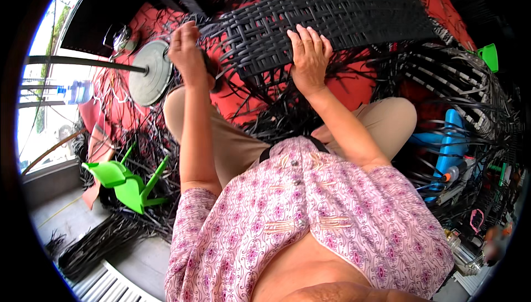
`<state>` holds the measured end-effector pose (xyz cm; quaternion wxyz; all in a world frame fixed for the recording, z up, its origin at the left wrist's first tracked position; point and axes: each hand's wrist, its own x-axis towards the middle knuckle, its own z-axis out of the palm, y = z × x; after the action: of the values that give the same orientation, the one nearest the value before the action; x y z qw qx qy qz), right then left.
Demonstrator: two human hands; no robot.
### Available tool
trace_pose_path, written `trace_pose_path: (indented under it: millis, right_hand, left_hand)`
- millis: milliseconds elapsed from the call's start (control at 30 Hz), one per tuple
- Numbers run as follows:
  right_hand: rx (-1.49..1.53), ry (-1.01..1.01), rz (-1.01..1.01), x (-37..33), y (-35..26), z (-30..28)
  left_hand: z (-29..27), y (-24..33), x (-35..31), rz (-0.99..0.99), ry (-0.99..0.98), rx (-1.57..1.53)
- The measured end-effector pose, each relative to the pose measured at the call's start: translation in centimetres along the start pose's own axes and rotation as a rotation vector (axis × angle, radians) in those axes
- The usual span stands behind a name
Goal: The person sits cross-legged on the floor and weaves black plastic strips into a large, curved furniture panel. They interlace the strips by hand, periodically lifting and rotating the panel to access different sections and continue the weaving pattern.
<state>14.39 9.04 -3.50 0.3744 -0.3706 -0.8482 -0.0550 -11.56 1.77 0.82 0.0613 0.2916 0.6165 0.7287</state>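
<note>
A long curved panel of woven black strips (326, 20) lies across in front of me, above my folded legs. My right hand (311, 61) rests on its near edge, fingers laid over the weave and the thumb side by the rim, holding it. Beside the panel's left end, where loose strips stick out, my left hand (187, 53) is raised with its fingers bent together. What those fingers hold, if anything, is hidden; something dark shows behind the wrist. Loose black strips (276, 115) lie tangled between my knees and the panel.
A round grey base with a pole (149, 75) stands at the left near a metal kettle (123, 41). A green plastic stool (130, 186) lies at the lower left, a blue plastic piece (449, 141) at the right. Black strips litter the red floor (235, 103).
</note>
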Motion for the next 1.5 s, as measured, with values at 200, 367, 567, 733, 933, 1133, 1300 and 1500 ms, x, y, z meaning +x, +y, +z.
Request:
trace_pose_path:
  millis: [200, 367, 567, 733, 933, 1133, 1300, 1500]
  right_hand:
    - [-0.059, -0.045, -0.095, -2.4, -1.2, -1.8]
    - [-0.140, -0.095, -0.140, -4.8, -1.5, -4.7]
    - [0.049, -0.459, -0.199, -4.8, -0.2, -11.5]
    - [0.245, -0.322, -0.197, -3.6, 1.7, -11.5]
    - [0.179, -0.195, -0.221, -4.3, 2.2, -10.0]
    - [0.165, -0.080, -0.198, -4.3, 2.8, -9.0]
    - [0.156, -0.089, -0.163, -4.7, 2.6, -9.2]
    - [0.163, -0.075, -0.164, -2.8, 4.1, -9.4]
  left_hand:
    - [0.6, 2.4, -10.9, 0.524, -0.254, 0.664]
    - [0.0, 5.0, -14.1, 0.539, -0.350, 0.960]
    - [-1.0, 6.5, -17.6, 0.597, -0.413, 1.026]
    - [-1.4, 6.7, -18.8, 0.568, -0.417, 1.007]
    - [-1.1, 8.0, -18.8, 0.589, -0.479, 1.082]
    - [-0.2, 8.4, -18.2, 0.537, -0.468, 1.153]
    - [0.0, 7.9, -19.2, 0.551, -0.420, 1.212]
    - [-0.9, 6.9, -20.0, 0.555, -0.460, 1.232]
